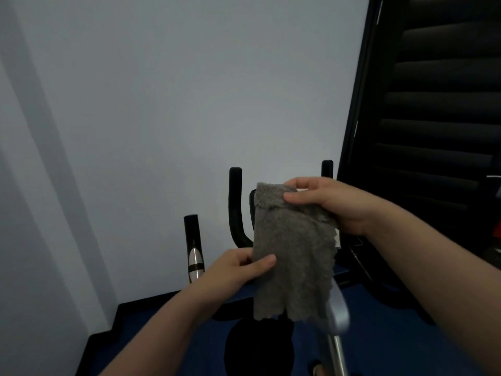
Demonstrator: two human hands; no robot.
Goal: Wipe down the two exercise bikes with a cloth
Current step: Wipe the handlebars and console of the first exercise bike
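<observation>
A grey fuzzy cloth [294, 256] hangs in the air in front of me, its top edge folded over. My right hand [328, 203] pinches the cloth's upper right part between thumb and fingers. My left hand [238, 267] pinches its left edge lower down. Behind the cloth stands an exercise bike: a black upright handlebar [235, 202], a second black grip [327, 167] at the right, and a black-and-silver grip [193, 251] at the left. The bike's console is mostly hidden by the cloth. Its dark seat [257, 348] lies below.
A pale wall [162, 104] fills the left and middle. A black slatted panel [433, 104] leans at the right. The floor [151, 335] is blue with a black skirting strip. A silver-grey lever or bar [337, 316] rises near the cloth's lower right.
</observation>
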